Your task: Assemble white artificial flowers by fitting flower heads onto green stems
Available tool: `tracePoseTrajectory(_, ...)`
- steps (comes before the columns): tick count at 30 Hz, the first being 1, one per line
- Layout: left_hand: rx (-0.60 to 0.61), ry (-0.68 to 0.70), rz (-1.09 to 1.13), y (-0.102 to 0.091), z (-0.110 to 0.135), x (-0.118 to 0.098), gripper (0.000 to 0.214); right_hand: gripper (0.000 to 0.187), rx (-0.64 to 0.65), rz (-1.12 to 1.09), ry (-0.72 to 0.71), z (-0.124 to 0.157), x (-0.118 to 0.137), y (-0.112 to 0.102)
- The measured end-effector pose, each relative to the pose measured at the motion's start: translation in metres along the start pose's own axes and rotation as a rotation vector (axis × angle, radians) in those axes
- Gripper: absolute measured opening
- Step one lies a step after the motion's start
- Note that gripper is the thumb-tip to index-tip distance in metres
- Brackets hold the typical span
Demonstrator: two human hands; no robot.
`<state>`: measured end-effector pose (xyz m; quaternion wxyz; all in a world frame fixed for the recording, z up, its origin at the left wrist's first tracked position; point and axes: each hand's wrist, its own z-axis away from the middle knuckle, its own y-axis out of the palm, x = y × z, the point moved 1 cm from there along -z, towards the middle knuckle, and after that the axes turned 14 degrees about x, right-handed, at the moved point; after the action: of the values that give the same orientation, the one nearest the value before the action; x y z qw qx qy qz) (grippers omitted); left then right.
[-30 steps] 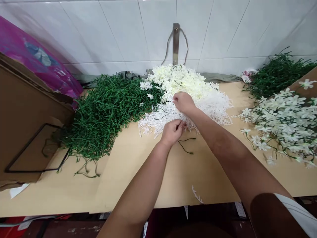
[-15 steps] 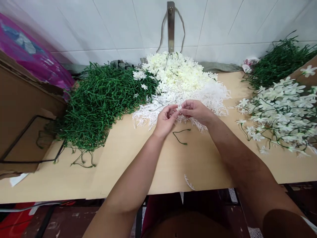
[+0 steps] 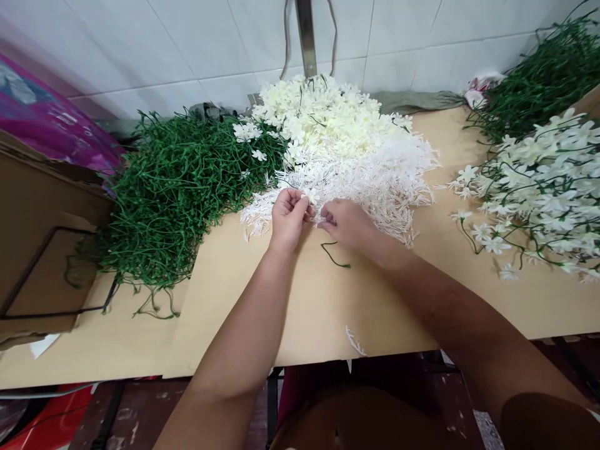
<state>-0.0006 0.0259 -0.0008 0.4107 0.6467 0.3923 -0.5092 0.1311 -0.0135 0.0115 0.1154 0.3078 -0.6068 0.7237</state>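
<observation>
My left hand (image 3: 289, 215) is closed in a pinch on a small white artificial flower (image 3: 310, 196), its petals showing above the fingertips. Just right of it, my right hand (image 3: 345, 222) has its fingers curled together at the near edge of a heap of thin white plastic sprigs (image 3: 379, 181). Whatever lies between those fingertips is too small to make out. Below the right hand, a bent green stem (image 3: 336, 257) lies on the cardboard, partly covered by the hand. Behind the sprigs rises a pile of cream-white flower heads (image 3: 332, 122).
A large heap of green plastic stems (image 3: 182, 181) lies left, beside a cardboard box (image 3: 42, 231). At right are assembled white flowers (image 3: 548, 187) and more green stems (image 3: 548, 81). A loose white sprig (image 3: 355, 341) rests near the front edge. A tiled wall (image 3: 210, 37) stands behind.
The hands have drawn apart; before, both met at the white flower. Now the flower stays with my left hand, and my right hand is lower, at the white sprigs. The view has shifted slightly.
</observation>
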Motion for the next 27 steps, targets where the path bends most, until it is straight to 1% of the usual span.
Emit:
tracePoseTrajectory(2,0.001,0.02,-0.047,0.001,-0.001,0.0,0.018,0.014,0.026,0.248,-0.014,0.002,0.006,0.007)
tracePoseTrajectory(4,0.018,0.033,-0.089,0.003,-0.001,0.001,0.017,0.019,0.051,0.337,-0.014,0.003,0.008,0.011)
tracePoseTrajectory(6,0.031,0.032,-0.11,0.006,0.0,0.002,0.017,0.022,0.076,0.329,0.009,0.004,0.007,0.009)
tracePoseTrajectory(9,0.038,0.014,-0.103,0.008,-0.001,0.002,0.017,0.022,0.077,0.244,0.059,0.006,0.003,-0.002)
tracePoseTrajectory(12,0.046,-0.007,-0.091,0.009,-0.001,0.002,0.019,0.017,-0.003,0.072,0.044,0.01,-0.002,-0.016)
tracePoseTrajectory(15,0.046,-0.018,-0.083,0.009,-0.001,0.001,0.021,0.009,-0.087,-0.266,-0.018,0.013,-0.004,-0.025)
tracePoseTrajectory(17,0.054,-0.032,-0.071,0.01,-0.001,0.001,0.022,0.005,-0.143,-0.516,-0.065,0.012,-0.005,-0.026)
tracePoseTrajectory(18,0.063,-0.043,-0.066,0.011,0.0,0.001,0.023,0.004,-0.177,-0.6,-0.093,0.011,-0.005,-0.025)
tracePoseTrajectory(19,0.075,-0.051,-0.063,0.011,0.0,0.001,0.023,0.004,-0.219,-0.636,-0.119,0.01,-0.005,-0.023)
tracePoseTrajectory(21,0.106,-0.059,-0.064,0.013,0.001,0.001,0.023,0.006,-0.311,-0.582,-0.165,0.007,-0.007,-0.018)
tracePoseTrajectory(23,0.13,-0.053,-0.064,0.014,0.002,0.0,0.023,0.007,-0.391,-0.455,-0.202,0.004,-0.011,-0.013)
tracePoseTrajectory(25,0.143,-0.049,-0.053,0.016,0.003,0.0,0.024,0.007,-0.447,-0.361,-0.237,0.003,-0.016,-0.008)
tracePoseTrajectory(27,0.152,-0.051,-0.039,0.017,0.003,0.0,0.024,0.006,-0.477,-0.334,-0.266,0.001,-0.02,-0.005)
